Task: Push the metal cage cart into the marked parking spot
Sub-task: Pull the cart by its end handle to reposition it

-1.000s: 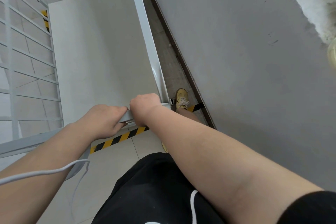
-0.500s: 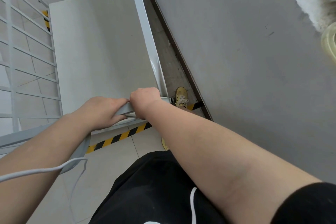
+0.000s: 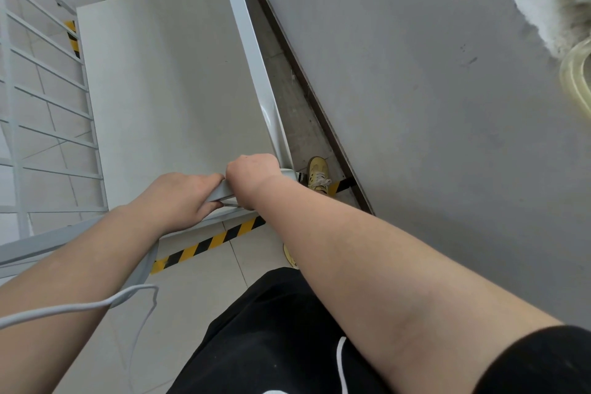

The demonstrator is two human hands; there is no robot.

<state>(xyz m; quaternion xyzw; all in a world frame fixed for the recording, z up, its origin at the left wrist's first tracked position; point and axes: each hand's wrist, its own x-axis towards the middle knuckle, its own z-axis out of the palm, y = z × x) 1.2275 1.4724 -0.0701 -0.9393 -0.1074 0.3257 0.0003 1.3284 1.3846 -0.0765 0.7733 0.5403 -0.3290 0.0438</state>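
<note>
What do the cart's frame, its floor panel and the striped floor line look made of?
Cart frame: painted metal, likely; light grey with a glossy highlight. Floor panel: smooth matte off-white sheet; material unclear. Striped line: flat yellow-and-black tape or paint on pale floor tiles; which one is unclear.

1. The grey wall runs close along the right side of the metal cage cart, leaving only a narrow floor strip.
2. A yellow shoe stands in that strip, near the cart's corner.
3. Barred side panels close the cart's left.
4. Its white deck lies bare.
</note>
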